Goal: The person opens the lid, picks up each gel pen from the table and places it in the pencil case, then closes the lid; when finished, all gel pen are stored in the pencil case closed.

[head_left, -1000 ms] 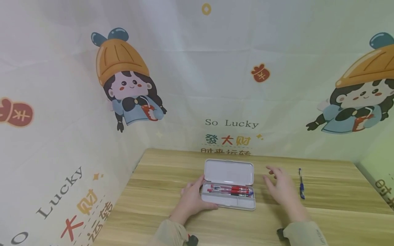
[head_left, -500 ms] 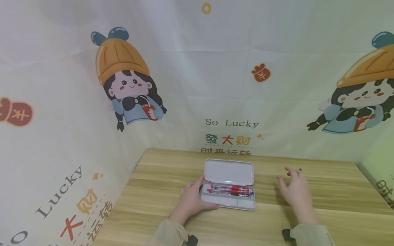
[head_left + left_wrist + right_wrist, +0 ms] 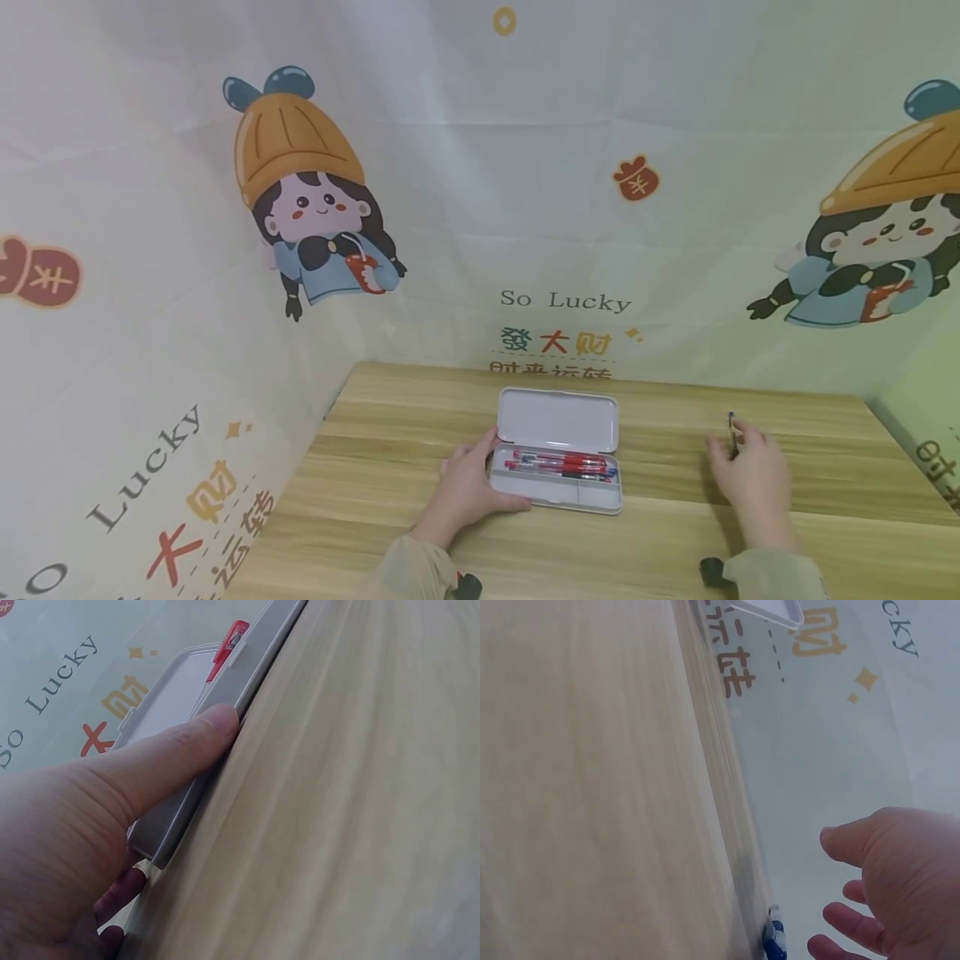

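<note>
My left hand (image 3: 471, 483) holds the left end of a pale pencil case (image 3: 528, 486), its lid raised. In the left wrist view the thumb (image 3: 180, 754) lies along the case's front wall (image 3: 225, 694), with other fingers at its left end. Several pens (image 3: 573, 461) with red, blue and dark parts lie in the long rear compartment. My right hand (image 3: 753, 483) hovers over a blue pen (image 3: 732, 421) on the table, thumb and fingers spread apart. The right wrist view shows a gap between these fingers and the pen (image 3: 775, 941). The hand hides the pen's lower part in the head view.
The wood-grain table (image 3: 390, 425) meets a printed cloth backdrop (image 3: 450, 208) at its back and left. Inside the pencil case, dividers form a long front compartment and a small one at the front right. A dark device (image 3: 712, 572) sits at the right cuff.
My right hand has moved right, away from the pencil case, and come over the blue pen. The left hand and the case have stayed in place.
</note>
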A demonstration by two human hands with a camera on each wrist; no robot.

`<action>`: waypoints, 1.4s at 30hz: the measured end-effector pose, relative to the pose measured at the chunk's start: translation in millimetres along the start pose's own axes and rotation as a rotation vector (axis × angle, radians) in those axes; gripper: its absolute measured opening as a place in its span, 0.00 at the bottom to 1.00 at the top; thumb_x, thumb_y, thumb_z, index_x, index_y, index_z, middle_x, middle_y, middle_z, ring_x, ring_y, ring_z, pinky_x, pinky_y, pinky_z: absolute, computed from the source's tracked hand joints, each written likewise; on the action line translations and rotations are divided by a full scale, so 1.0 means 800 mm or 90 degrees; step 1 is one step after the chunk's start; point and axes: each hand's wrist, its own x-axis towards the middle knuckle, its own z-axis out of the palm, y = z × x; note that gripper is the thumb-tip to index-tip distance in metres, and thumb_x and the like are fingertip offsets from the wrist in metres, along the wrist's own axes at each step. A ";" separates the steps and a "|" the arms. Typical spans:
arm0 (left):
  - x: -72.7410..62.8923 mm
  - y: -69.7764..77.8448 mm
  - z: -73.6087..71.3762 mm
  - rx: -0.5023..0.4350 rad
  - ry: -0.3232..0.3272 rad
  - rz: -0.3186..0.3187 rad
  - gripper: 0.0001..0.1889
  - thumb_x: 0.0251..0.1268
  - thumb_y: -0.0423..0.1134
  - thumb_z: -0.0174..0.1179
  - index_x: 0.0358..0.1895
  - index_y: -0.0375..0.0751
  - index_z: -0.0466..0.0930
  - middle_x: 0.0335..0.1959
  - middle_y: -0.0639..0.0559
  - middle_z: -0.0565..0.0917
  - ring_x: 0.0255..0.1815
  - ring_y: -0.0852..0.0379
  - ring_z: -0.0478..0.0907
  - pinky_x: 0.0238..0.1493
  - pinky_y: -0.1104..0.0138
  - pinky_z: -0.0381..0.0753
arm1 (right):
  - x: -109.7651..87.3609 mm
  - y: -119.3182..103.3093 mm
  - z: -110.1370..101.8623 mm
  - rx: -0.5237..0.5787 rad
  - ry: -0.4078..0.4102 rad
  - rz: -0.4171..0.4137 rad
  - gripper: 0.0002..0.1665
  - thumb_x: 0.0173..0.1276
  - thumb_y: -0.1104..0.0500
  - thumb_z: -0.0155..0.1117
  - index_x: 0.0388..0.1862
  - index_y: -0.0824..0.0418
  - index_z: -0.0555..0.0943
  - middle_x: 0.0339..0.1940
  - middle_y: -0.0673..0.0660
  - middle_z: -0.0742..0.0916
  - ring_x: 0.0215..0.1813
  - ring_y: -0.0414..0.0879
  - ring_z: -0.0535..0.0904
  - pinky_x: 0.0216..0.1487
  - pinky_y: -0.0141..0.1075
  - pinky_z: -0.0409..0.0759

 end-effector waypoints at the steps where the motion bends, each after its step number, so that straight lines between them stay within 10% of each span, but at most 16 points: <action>1: 0.000 0.000 0.000 -0.001 0.000 -0.001 0.74 0.31 0.62 0.93 0.88 0.48 0.61 0.79 0.46 0.80 0.78 0.37 0.70 0.77 0.38 0.66 | 0.001 0.003 0.000 0.000 -0.004 0.008 0.42 0.84 0.46 0.59 0.81 0.77 0.65 0.70 0.83 0.78 0.69 0.81 0.74 0.66 0.71 0.77; 27: 0.001 -0.001 0.000 0.006 -0.004 0.002 0.73 0.32 0.63 0.92 0.88 0.49 0.62 0.77 0.42 0.80 0.77 0.39 0.70 0.77 0.39 0.64 | 0.004 0.029 -0.002 -0.047 -0.062 0.097 0.39 0.81 0.50 0.56 0.73 0.83 0.70 0.69 0.86 0.78 0.67 0.85 0.75 0.65 0.70 0.78; 42: 0.000 0.002 -0.002 0.006 -0.003 0.000 0.73 0.32 0.63 0.92 0.88 0.49 0.62 0.77 0.41 0.80 0.76 0.39 0.70 0.76 0.39 0.65 | 0.002 0.028 -0.002 -0.013 -0.005 0.092 0.27 0.76 0.56 0.58 0.59 0.77 0.83 0.51 0.76 0.91 0.53 0.78 0.86 0.41 0.52 0.80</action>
